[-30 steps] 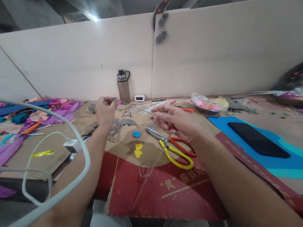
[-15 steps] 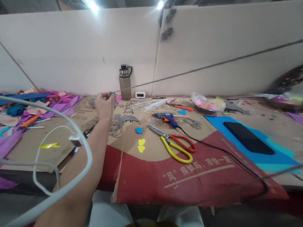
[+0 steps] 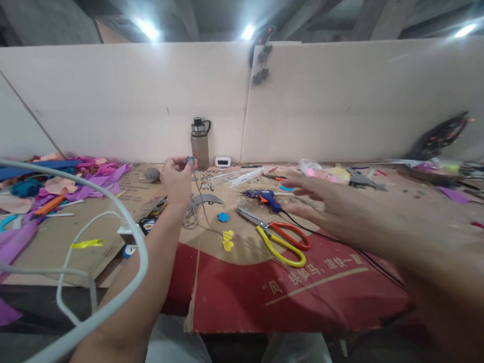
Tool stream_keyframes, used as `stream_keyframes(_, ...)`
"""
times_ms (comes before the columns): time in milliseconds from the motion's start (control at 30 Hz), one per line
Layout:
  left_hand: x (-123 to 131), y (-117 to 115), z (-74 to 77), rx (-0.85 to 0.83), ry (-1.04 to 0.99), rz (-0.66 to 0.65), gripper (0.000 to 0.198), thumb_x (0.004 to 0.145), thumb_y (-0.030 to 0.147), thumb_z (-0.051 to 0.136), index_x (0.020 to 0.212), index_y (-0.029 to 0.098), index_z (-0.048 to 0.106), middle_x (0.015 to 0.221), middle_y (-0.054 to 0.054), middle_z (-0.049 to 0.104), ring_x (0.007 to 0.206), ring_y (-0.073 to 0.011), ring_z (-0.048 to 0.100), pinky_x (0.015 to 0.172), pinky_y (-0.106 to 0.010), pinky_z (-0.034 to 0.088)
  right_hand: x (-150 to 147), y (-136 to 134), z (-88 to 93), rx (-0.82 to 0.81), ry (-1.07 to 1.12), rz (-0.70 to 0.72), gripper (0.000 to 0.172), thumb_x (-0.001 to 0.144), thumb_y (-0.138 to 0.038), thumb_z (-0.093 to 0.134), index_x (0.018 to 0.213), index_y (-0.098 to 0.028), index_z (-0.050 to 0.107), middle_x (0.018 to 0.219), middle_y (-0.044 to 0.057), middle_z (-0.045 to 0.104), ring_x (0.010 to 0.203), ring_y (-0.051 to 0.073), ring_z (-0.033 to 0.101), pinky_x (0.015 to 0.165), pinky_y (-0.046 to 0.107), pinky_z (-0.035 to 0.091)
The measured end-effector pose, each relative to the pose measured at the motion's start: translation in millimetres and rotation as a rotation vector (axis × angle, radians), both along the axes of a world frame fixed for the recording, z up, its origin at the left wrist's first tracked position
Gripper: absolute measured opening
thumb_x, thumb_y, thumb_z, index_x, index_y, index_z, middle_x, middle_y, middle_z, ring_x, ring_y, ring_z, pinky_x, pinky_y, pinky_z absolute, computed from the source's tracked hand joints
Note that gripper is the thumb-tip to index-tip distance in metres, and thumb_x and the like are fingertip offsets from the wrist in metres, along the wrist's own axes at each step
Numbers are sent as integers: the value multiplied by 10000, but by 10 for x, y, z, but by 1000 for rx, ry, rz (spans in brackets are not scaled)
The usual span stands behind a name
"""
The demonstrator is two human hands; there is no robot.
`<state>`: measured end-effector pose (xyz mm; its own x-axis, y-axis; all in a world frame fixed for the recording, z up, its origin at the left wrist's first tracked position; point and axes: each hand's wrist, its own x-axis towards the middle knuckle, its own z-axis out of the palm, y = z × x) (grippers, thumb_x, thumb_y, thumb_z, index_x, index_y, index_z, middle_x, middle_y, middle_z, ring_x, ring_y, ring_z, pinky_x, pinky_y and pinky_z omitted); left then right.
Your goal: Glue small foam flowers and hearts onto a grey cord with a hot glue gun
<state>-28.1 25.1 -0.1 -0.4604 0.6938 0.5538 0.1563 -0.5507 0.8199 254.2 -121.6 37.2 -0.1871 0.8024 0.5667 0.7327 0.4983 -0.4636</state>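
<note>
My left hand (image 3: pixel 177 179) is raised over the back of the table, fingers pinched around the end of a thin grey cord (image 3: pixel 203 203). From there the cord hangs slack toward two yellow cut-out shapes (image 3: pixel 227 240). My right hand (image 3: pixel 316 196) reaches in from the right, blurred by motion, with its fingers stretched apart and nothing visible in them. Just left of it lie a blue glue gun (image 3: pixel 269 199) and scissors (image 3: pixel 281 238) with red and yellow handles. A blue flower cut-out (image 3: pixel 223 217) and a heap of grey cord (image 3: pixel 190 216) sit between the hands.
A grey water bottle (image 3: pixel 200 146) and small white clock (image 3: pixel 223 161) stand against the white partition (image 3: pixel 322 94). Coloured scraps (image 3: pixel 63 182) pile up at left. A white cable (image 3: pixel 143 254) loops across the left foreground. Printed cardboard (image 3: pixel 302 301) covers the table.
The cord, earlier stretched taut across to the right, now hangs loose from my left hand. My right hand has come into view, covering the phone and blue sheets. The view has tilted up.
</note>
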Motion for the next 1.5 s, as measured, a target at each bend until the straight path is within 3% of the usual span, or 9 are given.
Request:
stream_keyframes(100,96,-132,41,50,113,33,122,741,211,662,814,158,579,759,-24,690,719,-128,673,659,-224,513,-562,252,-97,-123,203,168,384,832,-395,602,1185,-249,562,1178,88,636,1064,238,612,905,453,504)
stream_keyframes(200,157,-182,22,103,210,54,123,742,219,659,839,168,602,791,-25,697,741,-132,667,697,-237,510,-1138,518,-284,-225,446,324,522,741,-324,694,1204,-234,468,1248,102,572,1170,217,550,994,425,459)
stream_keyframes(300,178,-160,-38,127,231,-5,112,746,195,636,848,173,598,851,-43,705,787,-145,672,734,-262,516,-1490,736,-429,-424,697,380,598,662,-244,730,1162,-203,405,1117,99,591,1005,197,624,869,379,527)
stream_keyframes(467,154,-127,-92,86,238,6,103,745,188,637,845,178,612,824,-42,690,781,-149,659,756,-279,515,-1461,806,-419,-577,836,399,338,677,-270,708,890,-225,449,661,-82,498,443,68,460,412,225,380)
stream_keyframes(700,173,-140,-78,14,65,-230,176,727,237,680,862,161,596,818,-53,693,764,-165,677,751,-320,536,-1089,584,-139,-727,857,466,218,787,-402,593,768,-185,590,639,-40,527,441,57,410,416,222,318)
stream_keyframes(967,366,-304,-32,-188,-236,-732,231,675,233,741,820,147,583,792,-39,692,784,-169,690,799,-346,549,-968,659,-291,-452,817,354,255,807,-395,550,657,-192,585,751,15,606,780,154,554,807,320,427)
stream_keyframes(1200,378,-314,-17,-276,-254,-759,236,647,234,757,765,140,575,781,-44,693,819,-192,702,825,-351,544,-878,704,-453,-558,703,291,337,868,-495,449,697,-212,513,551,-46,422,483,114,398,507,264,369)
stream_keyframes(1333,393,-317,-39,-284,-218,-768,240,664,267,760,772,128,597,832,-79,710,852,-203,700,842,-355,539,-791,751,-494,-250,320,161,147,833,-330,535,805,-195,587,795,29,603,758,175,538,699,314,424)
stream_keyframes(1500,453,-337,-94,-341,-111,-791,249,666,304,765,784,128,635,824,-73,716,809,-182,691,837,-352,543,-746,792,-480,73,300,51,160,886,-313,512,968,-204,596,1031,81,616,985,216,544,864,372,412)
